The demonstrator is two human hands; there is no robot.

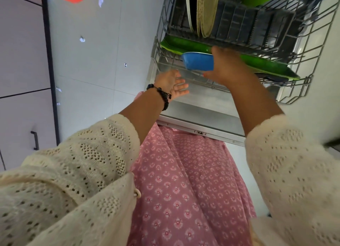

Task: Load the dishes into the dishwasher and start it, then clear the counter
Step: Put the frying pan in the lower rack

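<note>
Blue bowl (pixel 198 61), gripped at its rim by the right hand (pixel 228 65), hangs tilted over the dishwasher rack's (pixel 161 49) near edge, seemingly for slotting in. Nearer than the bowl, the left hand (pixel 172 83) hovers empty, fingers spread. Beyond it: a green tray (pixel 185 46), then upright plates (pixel 204 12).

bright even daylight | soft shadows | wide-angle bending at edges | slight motion blur
</note>
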